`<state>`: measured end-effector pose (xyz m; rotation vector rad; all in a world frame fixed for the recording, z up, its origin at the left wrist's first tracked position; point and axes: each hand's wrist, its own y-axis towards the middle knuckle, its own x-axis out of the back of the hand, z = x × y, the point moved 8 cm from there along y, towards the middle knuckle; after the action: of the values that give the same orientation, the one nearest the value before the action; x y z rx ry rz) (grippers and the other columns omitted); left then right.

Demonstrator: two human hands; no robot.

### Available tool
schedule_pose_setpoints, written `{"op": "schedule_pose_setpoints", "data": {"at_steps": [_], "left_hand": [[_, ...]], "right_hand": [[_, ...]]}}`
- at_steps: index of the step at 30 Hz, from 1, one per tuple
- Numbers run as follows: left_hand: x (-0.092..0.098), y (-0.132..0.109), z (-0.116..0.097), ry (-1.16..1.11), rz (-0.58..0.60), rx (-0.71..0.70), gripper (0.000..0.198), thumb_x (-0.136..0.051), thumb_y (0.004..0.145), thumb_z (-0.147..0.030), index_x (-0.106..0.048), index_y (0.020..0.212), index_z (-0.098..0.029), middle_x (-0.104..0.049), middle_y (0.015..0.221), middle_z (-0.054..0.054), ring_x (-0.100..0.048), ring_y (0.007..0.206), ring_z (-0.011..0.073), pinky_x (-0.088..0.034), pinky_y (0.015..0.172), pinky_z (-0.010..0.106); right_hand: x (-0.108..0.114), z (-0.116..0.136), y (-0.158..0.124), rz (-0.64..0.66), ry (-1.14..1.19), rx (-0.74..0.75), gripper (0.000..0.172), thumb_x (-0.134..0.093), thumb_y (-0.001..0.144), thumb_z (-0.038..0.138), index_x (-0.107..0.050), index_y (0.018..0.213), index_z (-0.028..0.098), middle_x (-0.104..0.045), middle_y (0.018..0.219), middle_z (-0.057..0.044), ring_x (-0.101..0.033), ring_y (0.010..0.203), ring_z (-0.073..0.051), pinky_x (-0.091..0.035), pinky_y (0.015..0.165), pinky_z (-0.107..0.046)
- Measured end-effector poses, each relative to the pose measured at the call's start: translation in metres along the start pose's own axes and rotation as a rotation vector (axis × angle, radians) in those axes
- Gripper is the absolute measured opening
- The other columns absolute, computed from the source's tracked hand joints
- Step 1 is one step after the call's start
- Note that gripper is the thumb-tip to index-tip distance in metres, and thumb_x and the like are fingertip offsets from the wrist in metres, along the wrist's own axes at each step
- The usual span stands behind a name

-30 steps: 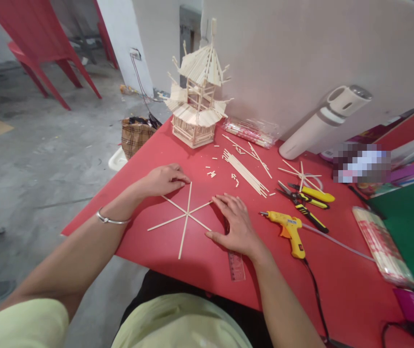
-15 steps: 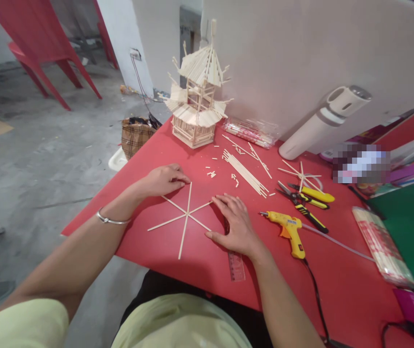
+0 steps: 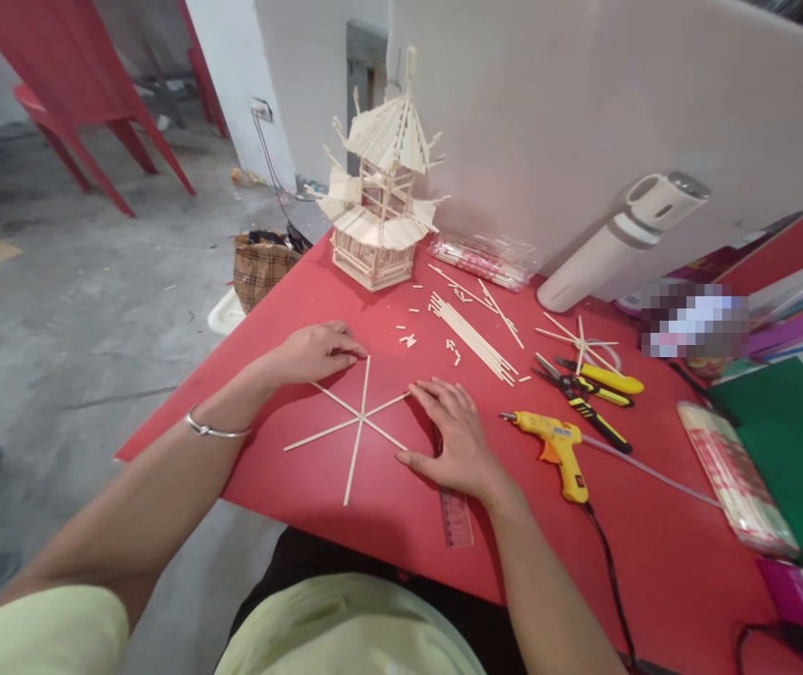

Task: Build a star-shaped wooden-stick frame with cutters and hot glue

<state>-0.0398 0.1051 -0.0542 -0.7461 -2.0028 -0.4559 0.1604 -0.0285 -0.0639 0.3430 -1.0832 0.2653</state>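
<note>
A six-armed star of thin wooden sticks (image 3: 357, 424) lies flat on the red table (image 3: 387, 497). My left hand (image 3: 317, 352) rests at the star's upper left, fingers curled, its fingertips touching the tip of the top arm. My right hand (image 3: 453, 439) lies flat and spread on the table to the star's right, fingertips at the ends of the right arms. It covers part of a clear ruler (image 3: 455, 514). A silver bangle (image 3: 215, 429) is on my left wrist.
A stick pagoda model (image 3: 379, 202) stands at the table's far edge. Loose sticks (image 3: 475, 337), a second stick star (image 3: 579, 339), yellow-handled pliers (image 3: 590, 384), a yellow glue gun (image 3: 556, 441) with cord, stick packets (image 3: 735, 478), a white cylinder (image 3: 618, 239), a checked bag (image 3: 260, 262), red chairs (image 3: 84, 84).
The hands and the star stay where they were; the view has shifted slightly.
</note>
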Motion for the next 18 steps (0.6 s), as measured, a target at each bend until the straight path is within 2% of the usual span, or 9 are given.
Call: {"op": "schedule_pose_setpoints", "data": {"at_steps": [14, 18], "left_hand": [[0.0034, -0.0010, -0.0008, 0.007, -0.025, -0.011, 0.033, -0.053, 0.092, -0.031, -0.080, 0.112, -0.026, -0.070, 0.105, 0.006, -0.066, 0.087, 0.0154, -0.049, 0.080, 0.024], [0.0044, -0.0025, -0.0023, 0.024, -0.030, -0.004, 0.035, -0.052, 0.092, -0.030, -0.080, 0.111, -0.025, -0.071, 0.106, 0.007, -0.067, 0.089, 0.0165, -0.050, 0.083, 0.025]], "right_hand": [[-0.0042, -0.0013, 0.0005, 0.015, 0.009, -0.009, 0.088, -0.068, 0.083, 0.065, -0.041, 0.157, 0.026, -0.048, 0.155, -0.011, -0.036, 0.149, -0.033, -0.020, 0.126, -0.061], [-0.0050, -0.0004, 0.0005, 0.021, 0.005, -0.014, 0.088, -0.067, 0.083, 0.065, -0.041, 0.157, 0.026, -0.048, 0.155, -0.011, -0.036, 0.150, -0.033, -0.021, 0.126, -0.062]]}}
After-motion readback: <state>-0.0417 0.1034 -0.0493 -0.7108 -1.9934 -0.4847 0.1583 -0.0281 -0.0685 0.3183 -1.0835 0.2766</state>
